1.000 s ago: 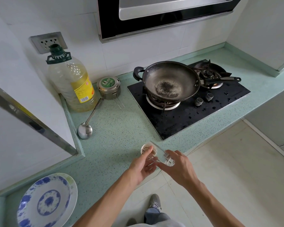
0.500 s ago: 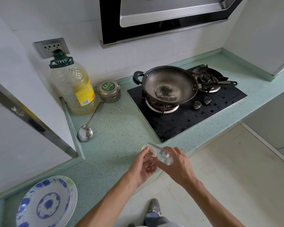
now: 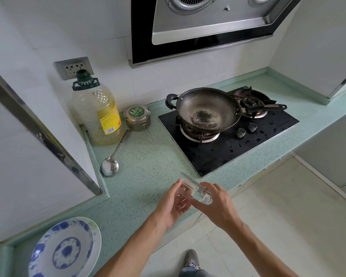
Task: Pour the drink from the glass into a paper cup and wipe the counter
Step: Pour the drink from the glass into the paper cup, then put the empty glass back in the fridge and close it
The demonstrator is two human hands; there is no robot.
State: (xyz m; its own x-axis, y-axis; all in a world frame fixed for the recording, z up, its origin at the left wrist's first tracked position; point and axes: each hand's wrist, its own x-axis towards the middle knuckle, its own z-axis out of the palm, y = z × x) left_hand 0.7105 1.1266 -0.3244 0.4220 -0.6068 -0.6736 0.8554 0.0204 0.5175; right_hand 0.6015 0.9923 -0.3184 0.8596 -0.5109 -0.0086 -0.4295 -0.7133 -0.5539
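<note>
Two hands worked near the worktop's [image 3: 148, 166] front edge: the right hand [image 3: 218, 204] gripped the glass [image 3: 200, 193], tipped low so the drink ran into the paper cup [image 3: 183, 189], which the left hand [image 3: 172, 206] held steady.

White tiled walls [image 3: 168, 76] meet in a corner above a speckled green table [image 3: 148, 160]. A black and steel range hood [image 3: 208, 27] hangs over the black gas hob [image 3: 218, 154]. A wall socket [image 3: 73, 67] sits to the left. Pale floor tiles [image 3: 268, 226] lie in soft, even light, with grey cabinet fronts [image 3: 328, 156] on the right.
</note>
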